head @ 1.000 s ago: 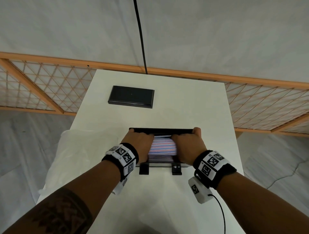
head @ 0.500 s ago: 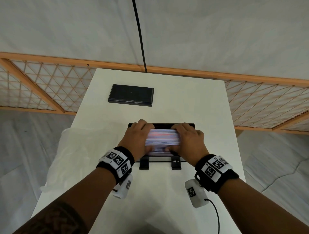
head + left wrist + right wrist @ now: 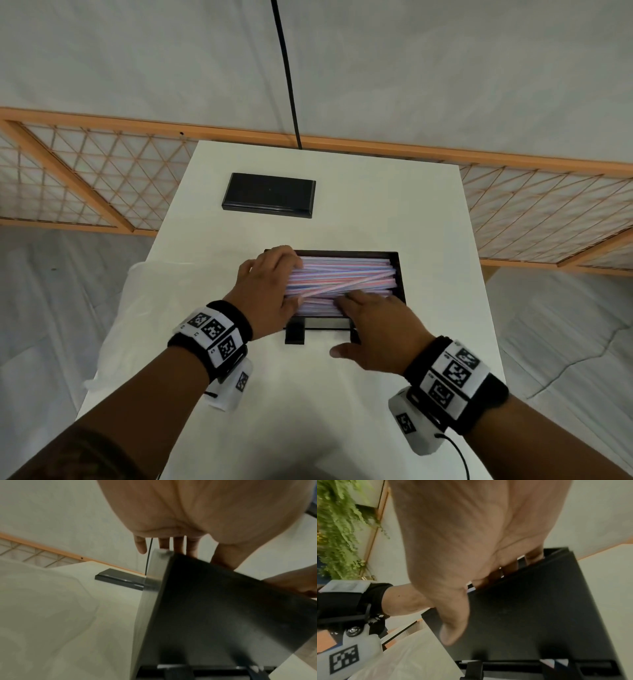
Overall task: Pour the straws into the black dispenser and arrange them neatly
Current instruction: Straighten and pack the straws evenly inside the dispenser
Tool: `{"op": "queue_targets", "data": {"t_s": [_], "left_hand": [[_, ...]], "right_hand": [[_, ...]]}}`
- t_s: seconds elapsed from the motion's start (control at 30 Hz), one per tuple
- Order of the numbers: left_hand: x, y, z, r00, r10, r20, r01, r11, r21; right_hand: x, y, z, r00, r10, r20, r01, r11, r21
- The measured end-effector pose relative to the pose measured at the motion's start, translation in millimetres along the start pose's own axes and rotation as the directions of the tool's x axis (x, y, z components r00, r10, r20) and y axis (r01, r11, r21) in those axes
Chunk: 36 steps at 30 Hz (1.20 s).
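The black dispenser (image 3: 399, 274) stands open-topped in the middle of the white table (image 3: 394, 205), full of pink-and-blue striped straws (image 3: 346, 275). Most lie lengthwise; one straw (image 3: 342, 286) crosses the pile at a slant. My left hand (image 3: 269, 284) lies over the straws' left ends, fingers reaching to the far rim. My right hand (image 3: 373, 318) rests flat on the pile's near edge, thumb spread out over the table. In the left wrist view the fingers (image 3: 178, 545) stretch past the dispenser (image 3: 214, 608). In the right wrist view the fingers (image 3: 510, 566) dip over the dispenser's (image 3: 539, 608) top edge.
The dispenser's black lid (image 3: 269, 195) lies flat on the table's far left part. A clear plastic bag (image 3: 137, 308) hangs over the table's left edge beside my left wrist. A black cable (image 3: 286, 75) drops behind the table. A wooden lattice screen (image 3: 85, 181) runs along the back.
Both hands have slid off the middle of the pile: the left to the straws' left ends, the right back to the near edge. More of the straws now show.
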<state>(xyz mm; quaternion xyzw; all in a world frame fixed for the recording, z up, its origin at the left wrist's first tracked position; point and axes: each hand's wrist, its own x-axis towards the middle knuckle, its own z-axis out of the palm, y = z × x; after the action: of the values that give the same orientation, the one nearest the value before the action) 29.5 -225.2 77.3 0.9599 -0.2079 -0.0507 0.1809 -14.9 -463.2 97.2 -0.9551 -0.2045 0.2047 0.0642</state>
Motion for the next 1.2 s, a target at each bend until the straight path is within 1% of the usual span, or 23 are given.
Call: {"op": "queue_targets", "data": {"t_s": [0.13,0.23,0.33,0.43,0.53,0.6,0.7,0.8,0.87,0.93,1.03,1.1,1.2], "left_hand": [[-3.8,1.4,11.8,0.999,-0.027,0.033,0.025,0.998,0.052],[-3.9,3.3,10.2,0.998,-0.004,0.058,-0.004,0.991,0.133],[-2.5,4.5,10.5,0.997,-0.024,0.071,0.013,0.989,0.147],[-1.2,4.8,13.7,0.996,-0.059,0.071,0.047,0.987,0.157],[-0.9,4.1,15.2,0.993,-0.081,0.089,0.065,0.984,0.167],[0.7,3.8,14.7,0.989,-0.104,0.110,0.086,0.984,0.158],[3.1,5.6,14.5,0.986,-0.122,0.110,0.106,0.984,0.140],[2.6,7.8,14.9,0.988,-0.132,0.082,0.123,0.986,0.110],[2.1,8.1,15.7,0.989,-0.133,0.061,0.127,0.987,0.094],[1.7,8.5,17.5,0.991,-0.127,0.049,0.121,0.988,0.098],[1.1,9.8,18.8,0.990,-0.133,0.043,0.128,0.986,0.110],[1.7,10.8,19.1,0.989,-0.141,0.032,0.137,0.984,0.109],[1.9,13.4,19.5,0.989,-0.149,0.009,0.148,0.983,0.108]], "right_hand": [[12.1,-9.1,5.1,0.995,0.077,0.062,-0.078,0.997,0.010],[25.1,-13.2,1.2,0.978,0.127,0.163,-0.128,0.992,-0.003],[39.3,-16.4,-0.8,0.966,0.143,0.215,-0.137,0.990,-0.047],[46.2,-16.2,0.9,0.970,0.136,0.201,-0.133,0.991,-0.027],[47.3,-10.1,3.8,0.976,0.102,0.194,-0.126,0.985,0.115],[48.2,-4.5,3.8,0.976,0.077,0.202,-0.113,0.978,0.175],[49.1,2.1,5.1,0.980,0.058,0.189,-0.092,0.980,0.178],[46.9,2.6,10.0,0.986,0.052,0.161,-0.080,0.981,0.177],[48.0,2.5,13.2,0.985,0.044,0.168,-0.079,0.975,0.208],[51.9,3.7,11.0,0.968,0.052,0.244,-0.104,0.973,0.205],[60.2,5.7,1.2,0.916,0.086,0.391,-0.170,0.968,0.184],[65.0,7.2,-3.0,0.896,0.098,0.433,-0.193,0.965,0.180],[70.0,9.1,-7.7,0.893,0.085,0.441,-0.192,0.960,0.204]]}}
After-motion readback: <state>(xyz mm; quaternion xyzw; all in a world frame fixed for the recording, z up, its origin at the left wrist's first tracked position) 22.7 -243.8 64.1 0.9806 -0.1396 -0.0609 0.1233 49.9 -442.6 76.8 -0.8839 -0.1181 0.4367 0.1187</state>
